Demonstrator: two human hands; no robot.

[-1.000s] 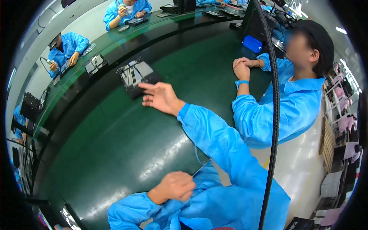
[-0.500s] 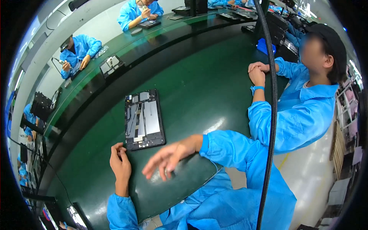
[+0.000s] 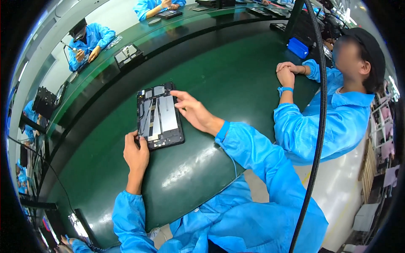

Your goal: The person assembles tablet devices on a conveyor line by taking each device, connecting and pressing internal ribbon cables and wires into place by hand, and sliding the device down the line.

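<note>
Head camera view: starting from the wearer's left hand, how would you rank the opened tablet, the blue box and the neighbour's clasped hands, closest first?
Measured from the left hand:
1. Opened tablet, just above it, its near corner under the fingers.
2. Neighbour's clasped hands, across the green table to the right.
3. Blue box, beyond those hands at the upper right.
</note>
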